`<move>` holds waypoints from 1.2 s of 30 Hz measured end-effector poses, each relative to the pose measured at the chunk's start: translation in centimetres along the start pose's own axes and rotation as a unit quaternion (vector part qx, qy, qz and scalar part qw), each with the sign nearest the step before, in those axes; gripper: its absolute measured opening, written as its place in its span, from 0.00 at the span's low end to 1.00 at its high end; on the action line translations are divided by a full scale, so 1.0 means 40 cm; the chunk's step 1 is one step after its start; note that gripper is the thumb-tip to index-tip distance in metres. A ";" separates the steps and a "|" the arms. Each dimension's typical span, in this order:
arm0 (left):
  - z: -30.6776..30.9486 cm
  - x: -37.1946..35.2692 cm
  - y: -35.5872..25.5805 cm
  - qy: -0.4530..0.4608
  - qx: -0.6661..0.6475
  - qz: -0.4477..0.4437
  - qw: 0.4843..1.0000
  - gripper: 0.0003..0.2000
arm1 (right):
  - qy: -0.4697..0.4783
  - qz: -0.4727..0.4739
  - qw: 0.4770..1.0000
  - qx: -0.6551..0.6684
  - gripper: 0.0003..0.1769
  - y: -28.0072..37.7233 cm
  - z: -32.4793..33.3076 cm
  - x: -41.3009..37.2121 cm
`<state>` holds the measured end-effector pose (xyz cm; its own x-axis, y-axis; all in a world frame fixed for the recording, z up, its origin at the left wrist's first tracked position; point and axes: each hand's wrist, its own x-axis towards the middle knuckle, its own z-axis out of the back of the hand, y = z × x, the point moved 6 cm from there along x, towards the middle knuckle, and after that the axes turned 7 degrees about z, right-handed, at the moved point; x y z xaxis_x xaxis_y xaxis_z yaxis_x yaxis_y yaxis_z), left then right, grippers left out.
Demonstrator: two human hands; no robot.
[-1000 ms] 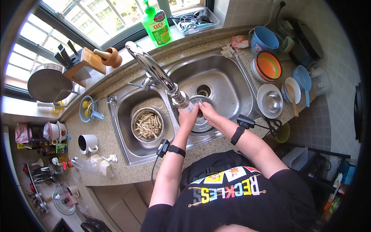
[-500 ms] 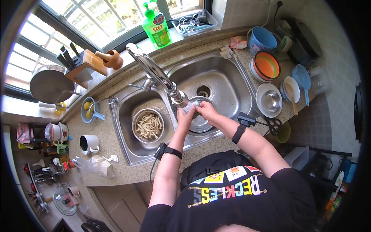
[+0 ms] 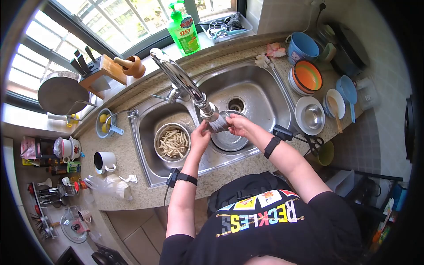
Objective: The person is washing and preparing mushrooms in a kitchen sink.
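Water runs from the chrome faucet point(image 3: 209, 110) onto a dark, thin item point(image 3: 217, 124) stretched between my two hands; its exact kind is unclear. My left hand point(image 3: 201, 138) pinches its left end, and my right hand point(image 3: 237, 124) grips its right end. Just below them, a round metal basin point(image 3: 229, 142) sits in the right sink bowl point(image 3: 265, 97), near the drain. In the left sink bowl point(image 3: 148, 165), a metal bowl point(image 3: 156, 148) holds several pale, finger-like pieces point(image 3: 173, 142), which look like chicken feet.
Left of the sink are a white mug point(image 3: 105, 162), a blue basket with yellow fruit point(image 3: 106, 123) and a plastic bag point(image 3: 108, 186). A green soap bottle point(image 3: 184, 35) stands on the sill. Bowls point(image 3: 308, 76) and a blue ladle point(image 3: 346, 90) lie at the right.
My hands have moved apart, my left hand going left and down. The dark item between them now shows, stretched under the water. The whole view has shifted slightly.
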<state>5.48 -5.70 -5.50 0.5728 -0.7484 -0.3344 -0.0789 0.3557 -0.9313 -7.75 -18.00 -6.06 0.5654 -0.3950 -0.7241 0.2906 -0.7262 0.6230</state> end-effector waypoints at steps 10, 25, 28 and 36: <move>0.300 0.163 -0.069 -0.230 -0.254 0.040 0.939 0.28 | -0.018 -0.026 0.999 0.019 0.07 -0.042 0.019 -0.007; 0.316 0.302 -0.214 -0.145 -0.174 -0.021 0.974 0.38 | -0.060 -0.157 0.969 0.183 0.10 -0.158 0.125 0.059; 0.289 0.242 -0.196 -0.178 -0.134 0.020 0.975 0.42 | -0.138 -0.175 0.964 0.145 0.14 -0.182 0.170 0.073; 0.168 0.004 -0.028 -0.126 -0.157 0.087 0.976 0.23 | -0.211 -0.092 0.973 0.000 0.16 -0.127 0.211 0.011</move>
<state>11.14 -2.47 -3.56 0.7080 -0.5164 -0.4818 -0.4164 0.2458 -0.8753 -15.51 -19.23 -12.06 0.1360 -0.4540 -0.8806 0.3564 -0.8069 0.4710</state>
